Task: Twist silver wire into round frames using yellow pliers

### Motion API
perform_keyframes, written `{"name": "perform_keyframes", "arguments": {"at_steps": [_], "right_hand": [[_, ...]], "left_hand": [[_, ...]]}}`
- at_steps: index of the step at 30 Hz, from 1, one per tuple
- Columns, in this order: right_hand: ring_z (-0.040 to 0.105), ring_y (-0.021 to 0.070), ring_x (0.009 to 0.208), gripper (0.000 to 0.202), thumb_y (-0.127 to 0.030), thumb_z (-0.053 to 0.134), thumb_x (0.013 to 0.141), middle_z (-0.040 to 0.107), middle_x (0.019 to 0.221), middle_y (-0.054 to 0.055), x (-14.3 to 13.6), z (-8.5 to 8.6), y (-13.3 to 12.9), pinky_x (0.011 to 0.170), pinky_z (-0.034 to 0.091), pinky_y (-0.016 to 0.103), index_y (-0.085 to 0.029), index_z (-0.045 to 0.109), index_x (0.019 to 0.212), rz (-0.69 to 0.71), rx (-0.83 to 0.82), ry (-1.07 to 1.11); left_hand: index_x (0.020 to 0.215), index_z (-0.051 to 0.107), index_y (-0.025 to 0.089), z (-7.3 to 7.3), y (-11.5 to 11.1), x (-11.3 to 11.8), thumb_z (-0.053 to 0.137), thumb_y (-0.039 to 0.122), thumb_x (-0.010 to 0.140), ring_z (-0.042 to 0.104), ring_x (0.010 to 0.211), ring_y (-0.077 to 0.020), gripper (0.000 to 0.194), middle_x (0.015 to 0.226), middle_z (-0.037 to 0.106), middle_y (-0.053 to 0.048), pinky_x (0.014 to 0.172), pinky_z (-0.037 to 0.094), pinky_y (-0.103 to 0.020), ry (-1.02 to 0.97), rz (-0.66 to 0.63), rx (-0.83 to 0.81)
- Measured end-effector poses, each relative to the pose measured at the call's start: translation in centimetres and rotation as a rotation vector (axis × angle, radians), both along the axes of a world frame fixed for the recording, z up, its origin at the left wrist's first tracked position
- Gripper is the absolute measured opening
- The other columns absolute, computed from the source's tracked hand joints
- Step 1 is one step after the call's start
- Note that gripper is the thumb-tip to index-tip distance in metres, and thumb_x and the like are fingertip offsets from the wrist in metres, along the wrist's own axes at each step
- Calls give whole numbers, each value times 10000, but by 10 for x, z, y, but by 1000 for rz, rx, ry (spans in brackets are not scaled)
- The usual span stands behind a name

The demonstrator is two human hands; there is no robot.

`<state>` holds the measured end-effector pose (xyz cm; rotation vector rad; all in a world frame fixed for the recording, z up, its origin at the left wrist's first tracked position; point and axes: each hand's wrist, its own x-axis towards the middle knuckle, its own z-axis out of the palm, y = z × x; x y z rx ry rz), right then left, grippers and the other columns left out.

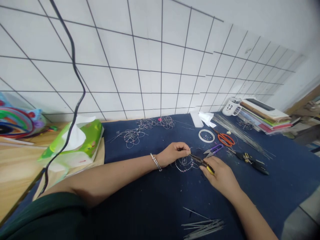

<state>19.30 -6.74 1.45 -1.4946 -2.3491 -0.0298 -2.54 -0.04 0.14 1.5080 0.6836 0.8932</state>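
Note:
My left hand point(176, 153), with a bangle at the wrist, pinches the upper edge of a thin wire ornament point(184, 164) with small beads. In my right hand point(221, 173) are pliers point(209, 167) with yellow and black handles. Their jaws point left and meet the wire close to my left fingertips. The ornament's loops hang just above or rest on the dark blue cloth point(150, 200); which of these I cannot tell. Purple snips point(213, 150) lie beyond the pliers.
Coiled wire pieces point(132, 136) lie near the tiled wall. Orange scissors point(226, 139), a round bead dish point(206, 136), black-handled pliers point(252, 162), long wires point(240, 131) and a mug point(231, 107) are at the right. Cut wires point(203, 227) lie in front, tissues point(75, 141) at left.

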Motion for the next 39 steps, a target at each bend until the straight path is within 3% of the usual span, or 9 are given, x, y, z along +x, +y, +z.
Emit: {"name": "perform_keyframes", "arguments": {"at_steps": [11,20,39], "right_hand": [[569,171,793,212,-312,452,832,602,845,51,1,-2,0,714,451,293,-210,588,957,-2,-9,-44],[567,187,820,215,-312,453,825,606,847,63,-2,1,-3,714,451,299,-202,594,944,4,39,-57],[550,180,796,220,-301,424,844,579,818,65,-7,-5,-5,704,424,278,-195,587,947,-16,46,-110]], "left_hand": [[800,579,102,0,-1,1,522,340,796,499,662,-93,244,724,572,-27,681,413,-237,-22,-89,12],[782,574,111,2,-3,-1,471,346,825,512,702,-105,260,745,572,-26,702,413,-241,92,-61,133],[817,566,109,1,-2,-1,463,340,836,511,692,-99,254,742,561,-25,705,418,-233,74,-88,164]]}}
